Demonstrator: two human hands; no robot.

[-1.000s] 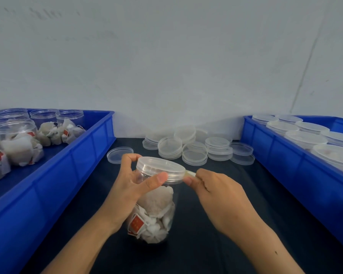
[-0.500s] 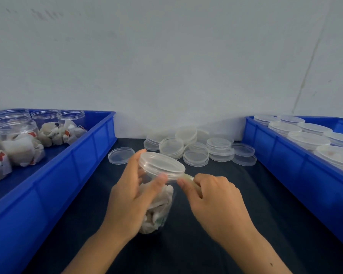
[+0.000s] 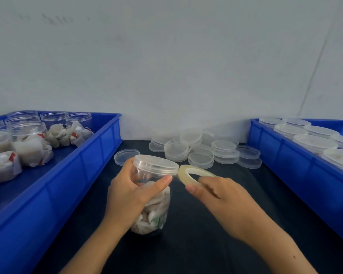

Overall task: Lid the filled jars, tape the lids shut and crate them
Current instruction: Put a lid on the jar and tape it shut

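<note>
Two hands work over the dark table, and we take the jar in the middle as our landmark. We see the left hand wrapped around the jar from its left side, with the thumb lying across the front wall just under the lid; the fingers are curled round the clear plastic. The jar stands on the table, slightly tilted, and it is filled with white packets. Its lid sits on top, closed as far as we can tell.

Just to the right of the jar, the right hand holds a roll of tape, with the fingers curled through and over the ring. The near edge of the roll touches the rim of the lid, or is almost touching it; we cannot tell if a strip of tape is already stuck there.

Behind the jar, near the wall, many loose lids lie in low stacks, and a single lid lies apart, just behind the jar to the left. Far left of the jar stands a blue crate with open filled jars. Far right of the jar is a second blue crate holding lidded jars.
</note>
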